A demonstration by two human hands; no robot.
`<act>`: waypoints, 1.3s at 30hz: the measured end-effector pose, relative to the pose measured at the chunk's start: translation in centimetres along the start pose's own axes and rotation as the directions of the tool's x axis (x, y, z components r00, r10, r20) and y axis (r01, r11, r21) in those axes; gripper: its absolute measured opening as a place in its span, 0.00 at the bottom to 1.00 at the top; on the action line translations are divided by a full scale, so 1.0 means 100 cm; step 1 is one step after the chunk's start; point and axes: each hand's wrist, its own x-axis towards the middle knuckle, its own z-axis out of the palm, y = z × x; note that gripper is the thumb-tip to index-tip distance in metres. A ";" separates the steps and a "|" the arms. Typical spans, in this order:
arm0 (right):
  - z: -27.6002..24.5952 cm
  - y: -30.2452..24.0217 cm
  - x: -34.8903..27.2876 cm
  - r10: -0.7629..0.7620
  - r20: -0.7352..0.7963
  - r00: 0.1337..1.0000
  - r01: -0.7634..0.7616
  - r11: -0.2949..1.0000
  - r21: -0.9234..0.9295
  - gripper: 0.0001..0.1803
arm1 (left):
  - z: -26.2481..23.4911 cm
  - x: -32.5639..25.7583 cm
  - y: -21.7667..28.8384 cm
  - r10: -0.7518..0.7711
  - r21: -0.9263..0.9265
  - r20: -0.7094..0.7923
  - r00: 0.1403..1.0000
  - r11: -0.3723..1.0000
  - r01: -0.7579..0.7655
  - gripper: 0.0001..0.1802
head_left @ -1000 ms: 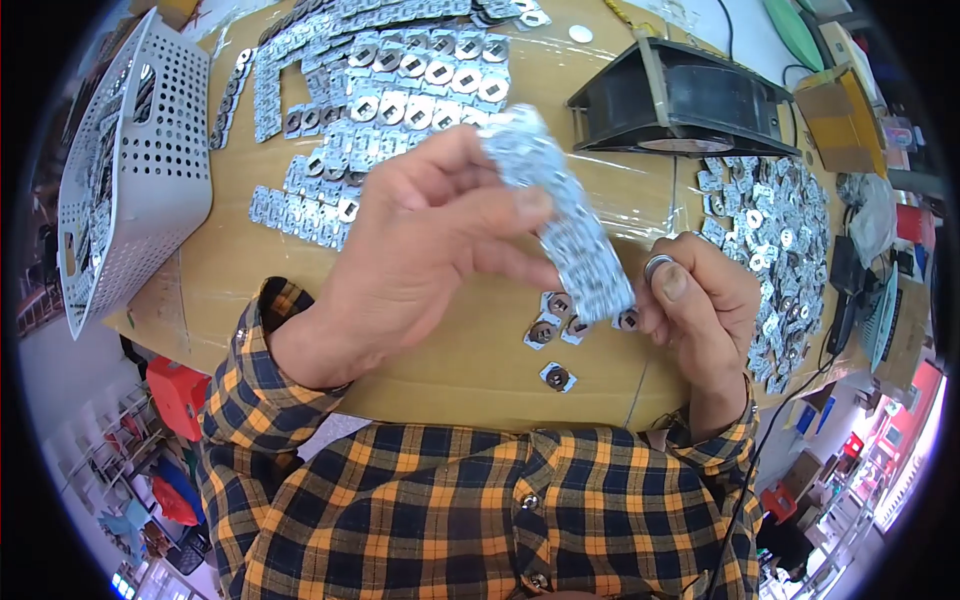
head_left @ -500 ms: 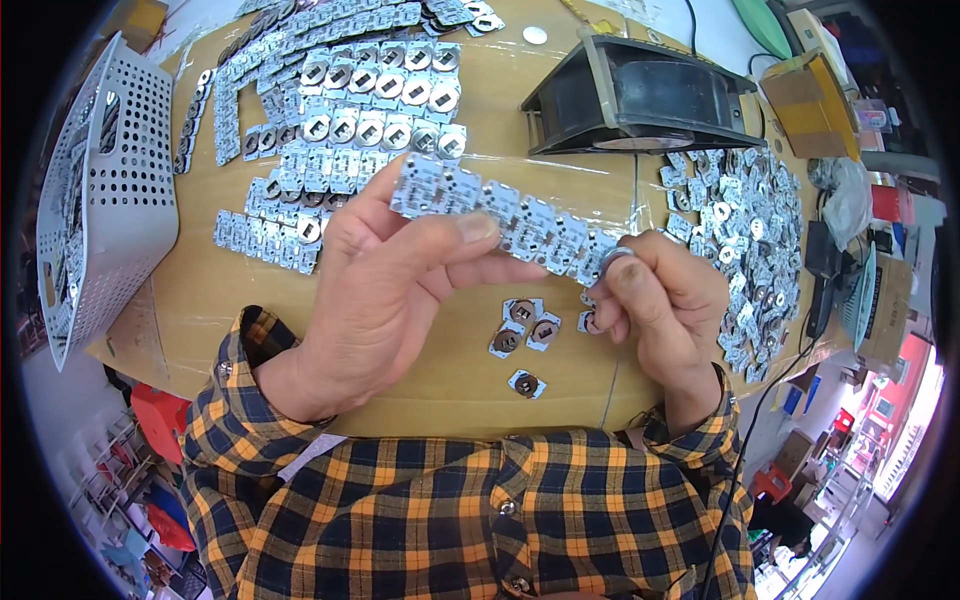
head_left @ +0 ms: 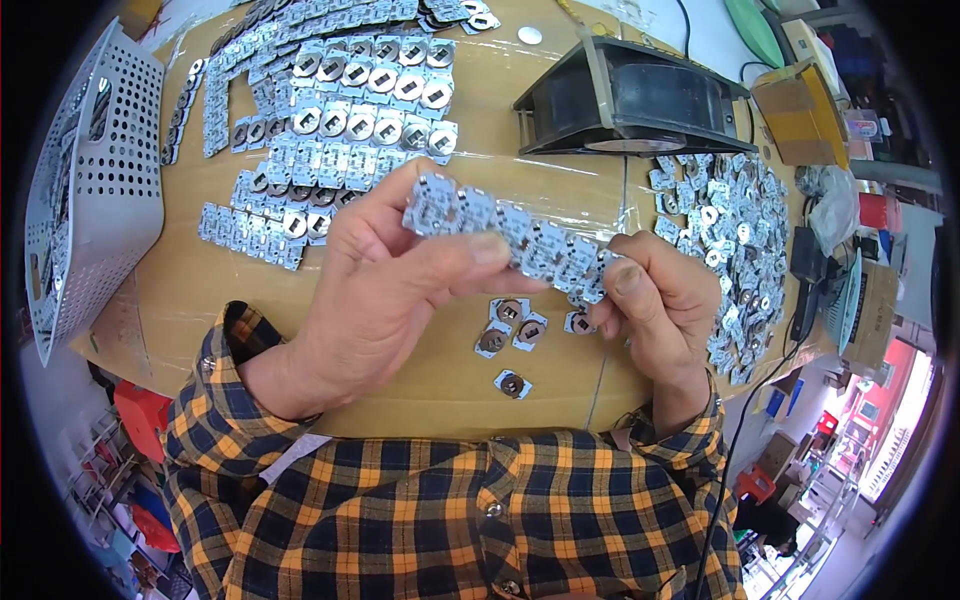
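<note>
one narrow strip of small pale circuit boards (head_left: 535, 240) was held over a brown counter (head_left: 430, 405), a little above the centre of the view. it was tilted, running from ten o'clock down to four o'clock, its component side facing up, slightly blurred. the left hand (head_left: 370, 295), at nine o'clock, had its fingers clamped on the strip, the thumb lying across the boards and the other fingers mostly hidden behind. the right hand (head_left: 665, 310), at three o'clock, had its fingers clamped on the lower end; whether something small was also pinched there could not be told. below the strip, toward six o'clock, five loose boards (head_left: 512, 384) with round brown parts lay on the counter, three bunched together and one near the right hand. rows of boards (head_left: 375, 125), many with round metal parts, filled eleven o'clock. a black fan (head_left: 660, 95) stood between one and two o'clock. beyond the right hand, near three o'clock, spread a pile of boards (head_left: 735, 260). a pale perforated basket (head_left: 130, 200) stood between nine and ten o'clock.
</note>
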 end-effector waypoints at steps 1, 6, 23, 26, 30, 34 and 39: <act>-0.002 0.001 0.000 0.000 0.003 1.000 0.000 1.000 -0.008 0.14 | -0.002 0.001 0.005 0.004 -0.007 0.002 1.000 1.000 -0.004 0.13; -0.010 0.000 0.003 0.041 0.084 0.996 -0.040 0.999 -0.013 0.13 | -0.008 0.006 0.038 0.158 0.834 0.343 0.926 0.402 -0.377 0.17; 0.002 0.007 0.003 0.226 0.041 0.973 -0.230 0.952 0.201 0.18 | -0.008 0.013 0.002 0.212 0.747 0.450 0.867 0.443 -0.496 0.06; 0.008 0.007 0.002 0.161 -0.040 0.986 -0.156 0.982 0.109 0.17 | -0.007 0.011 0.000 0.321 0.760 0.527 0.787 0.237 -0.606 0.11; 0.012 0.004 0.002 0.164 -0.063 0.984 -0.162 0.986 0.043 0.17 | -0.008 0.006 -0.003 0.381 0.765 0.591 0.711 0.016 -0.644 0.18; 0.008 0.010 0.002 0.146 0.053 0.988 -0.149 0.986 0.075 0.16 | -0.011 0.008 -0.012 0.464 0.743 0.623 0.630 -0.099 -0.662 0.20; 0.006 0.010 0.003 0.158 0.041 0.987 -0.161 0.984 0.078 0.14 | -0.006 0.006 -0.013 0.454 0.776 0.585 0.672 -0.072 -0.627 0.20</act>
